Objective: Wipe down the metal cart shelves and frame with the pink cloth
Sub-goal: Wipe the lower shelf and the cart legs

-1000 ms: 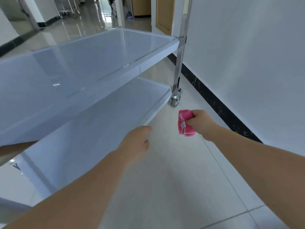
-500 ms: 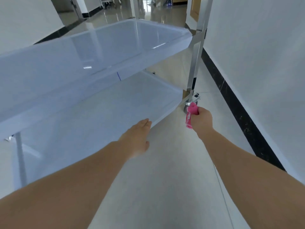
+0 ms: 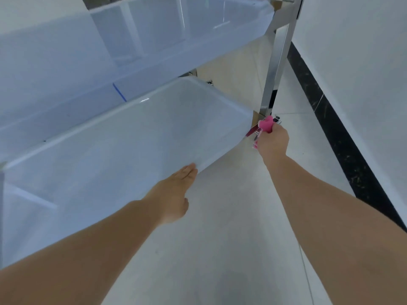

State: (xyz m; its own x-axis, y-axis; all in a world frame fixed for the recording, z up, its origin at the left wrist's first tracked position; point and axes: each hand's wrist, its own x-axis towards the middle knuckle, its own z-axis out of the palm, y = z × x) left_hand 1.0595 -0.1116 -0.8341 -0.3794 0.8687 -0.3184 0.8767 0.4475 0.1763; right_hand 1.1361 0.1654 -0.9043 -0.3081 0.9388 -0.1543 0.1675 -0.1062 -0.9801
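Head view records the metal cart (image 3: 220, 51) standing on a pale tiled floor (image 3: 220, 238) beside a white wall (image 3: 363, 84) with a black skirting (image 3: 330, 119). The cart's long axis runs from the lower left of the picture toward the upper right, away from the wearer. Two shelves show, the upper shelf (image 3: 154, 40) over the lower shelf (image 3: 132, 150), both level. A bright upright post (image 3: 277, 62) stands at the cart's near right corner. The pink cloth (image 3: 266, 124) is bunched in the right hand (image 3: 273, 146), at the foot of that post and just beside the corner of the lower shelf. Its long axis is steep, with one end standing out above the fist toward the post and a smaller edge showing below the fist. Whether the cloth touches the post cannot be told. The right hand's fingers are curled tight round the cloth. The left hand (image 3: 176, 194) is flat, with its fingers straight and close together and nothing held, and its fingertips reach the near edge of the lower shelf. Contact appears likely but is not certain.
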